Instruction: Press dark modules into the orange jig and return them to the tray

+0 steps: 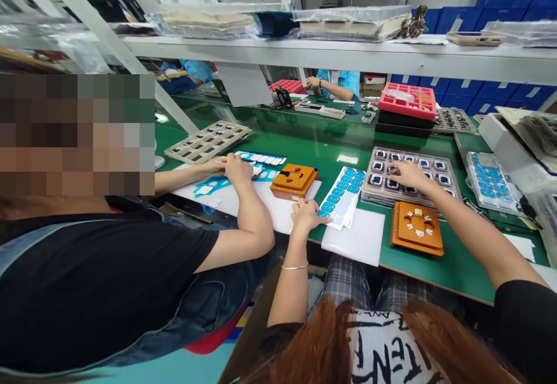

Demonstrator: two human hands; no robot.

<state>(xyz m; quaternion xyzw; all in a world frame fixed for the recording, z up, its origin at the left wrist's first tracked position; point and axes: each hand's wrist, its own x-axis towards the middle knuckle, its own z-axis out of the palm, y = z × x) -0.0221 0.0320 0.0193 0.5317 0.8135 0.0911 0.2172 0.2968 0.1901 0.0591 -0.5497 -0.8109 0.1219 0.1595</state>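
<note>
My left hand (306, 216) rests at the lower left corner of a white sheet of blue stickers (343, 189), thumb stretched over its edge and fingers loosely apart. Over the clear tray (369, 197) of square watch-like parts, my right hand (411, 176) reaches down with its fingertips closed around one part; the fingers partly cover it. An orange fixture block (418, 227) with a cross-shaped recess lies below the tray. Left of the sticker sheet stands another orange fixture (295, 181). White paper (357, 239) lies under the sheet's lower end.
A co-worker (235, 175) sits close on the left, both hands over blue sticker sheets, beside a beige tray (209, 140). Red and black trays (407, 102) are stacked behind. At right lies a pack of blue pieces (491, 181). A white shelf (331, 53) crosses above the green bench.
</note>
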